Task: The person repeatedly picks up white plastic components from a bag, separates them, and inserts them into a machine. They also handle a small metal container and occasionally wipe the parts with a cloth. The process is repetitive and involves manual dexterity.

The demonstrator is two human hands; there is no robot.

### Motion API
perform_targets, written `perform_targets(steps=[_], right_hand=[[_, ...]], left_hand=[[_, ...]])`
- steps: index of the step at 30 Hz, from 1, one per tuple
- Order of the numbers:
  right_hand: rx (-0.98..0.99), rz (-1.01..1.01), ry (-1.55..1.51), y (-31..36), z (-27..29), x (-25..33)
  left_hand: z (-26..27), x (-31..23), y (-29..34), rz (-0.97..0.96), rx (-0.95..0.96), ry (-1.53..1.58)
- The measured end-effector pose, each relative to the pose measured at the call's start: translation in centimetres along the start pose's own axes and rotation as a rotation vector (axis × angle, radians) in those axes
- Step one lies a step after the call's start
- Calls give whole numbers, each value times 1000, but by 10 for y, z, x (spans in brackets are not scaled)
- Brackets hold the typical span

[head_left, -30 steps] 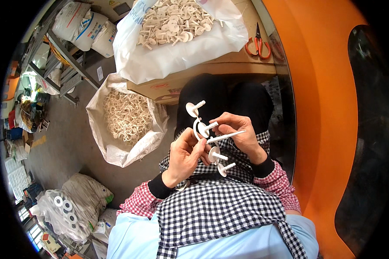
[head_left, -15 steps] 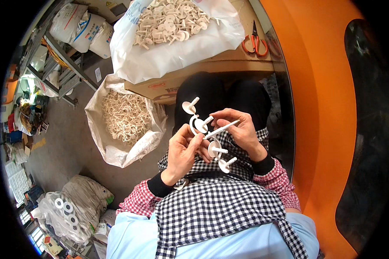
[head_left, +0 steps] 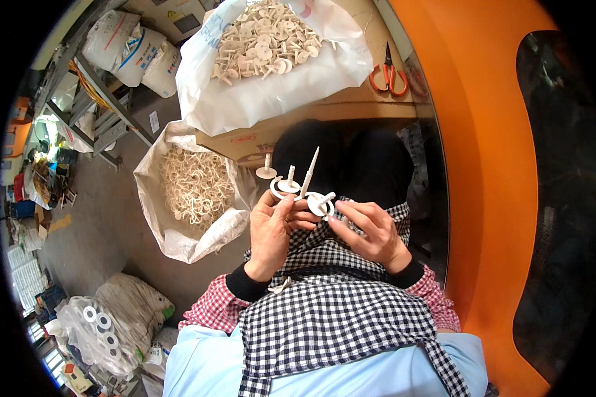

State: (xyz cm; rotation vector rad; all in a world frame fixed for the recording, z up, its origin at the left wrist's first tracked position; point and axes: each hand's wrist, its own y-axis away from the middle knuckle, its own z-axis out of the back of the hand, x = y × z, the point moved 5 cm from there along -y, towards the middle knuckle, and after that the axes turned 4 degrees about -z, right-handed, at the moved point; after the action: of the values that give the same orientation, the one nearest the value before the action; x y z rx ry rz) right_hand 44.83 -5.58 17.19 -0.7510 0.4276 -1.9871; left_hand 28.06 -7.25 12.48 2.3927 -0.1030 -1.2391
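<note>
Above the apron [head_left: 338,317], the left hand [head_left: 271,228] pinches a sprue [head_left: 297,186] of white pegs; right hand [head_left: 371,231] fingers close on one peg [head_left: 321,202] (twist cleanly, I'd say, keeping the sprue steady).

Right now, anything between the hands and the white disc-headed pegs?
Nothing visible. Left hand already grips the white disc-headed pegs; right hand touches the nearest one, with only the checked apron beneath.
</note>
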Motion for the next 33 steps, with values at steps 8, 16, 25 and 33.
perform_targets(steps=[8, 16, 25, 33], right_hand=[[-191, -1010, -1098, 19, -35, -34], [-108, -705, -765, 5, -23, -24], [68, -977, -841, -3, -29, -36], [231, -1356, -1740, -42, -76, -34]], left_hand=[[21, 17, -1, 223, 57, -285], [3, 32, -15, 272, 105, 65], [-6, -7, -12, -236, 125, -312], [4, -64, 4, -945, -102, -880]])
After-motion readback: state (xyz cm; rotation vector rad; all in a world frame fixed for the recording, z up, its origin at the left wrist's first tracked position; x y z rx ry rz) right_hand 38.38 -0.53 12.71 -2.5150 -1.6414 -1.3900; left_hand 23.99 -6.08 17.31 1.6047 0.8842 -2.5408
